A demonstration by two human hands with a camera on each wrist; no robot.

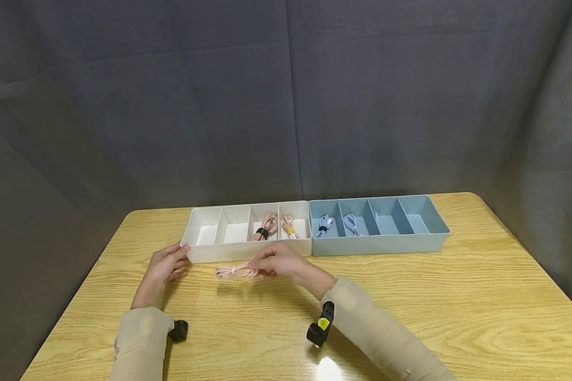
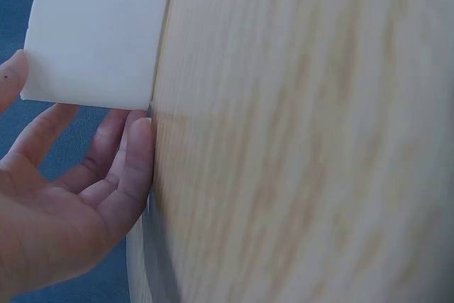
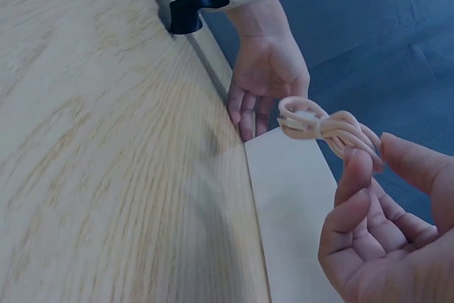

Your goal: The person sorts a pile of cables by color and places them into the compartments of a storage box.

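A coiled pink cable [image 1: 235,271], bound in the middle with a light tie, is pinched between the thumb and fingers of my right hand [image 1: 278,262]. The hand holds it just in front of the white divided box [image 1: 248,251], above the table. In the right wrist view the cable bundle [image 3: 323,127] sticks out past the fingertips. My left hand [image 1: 164,267] touches the left end of the white box, fingers loosely bent. From the left wrist view, this hand [image 2: 78,204] has its thumb by the box's upper edge and its fingers against the end wall.
Pink cables lie in the white box's two right compartments, one with a black strap [image 1: 262,233], one with a yellow tie [image 1: 292,231]. A blue divided box [image 1: 381,244] adjoins on the right, with pale blue cables [image 1: 350,225] inside. Behind the wooden table [image 1: 457,307] hangs a dark curtain [image 1: 286,106].
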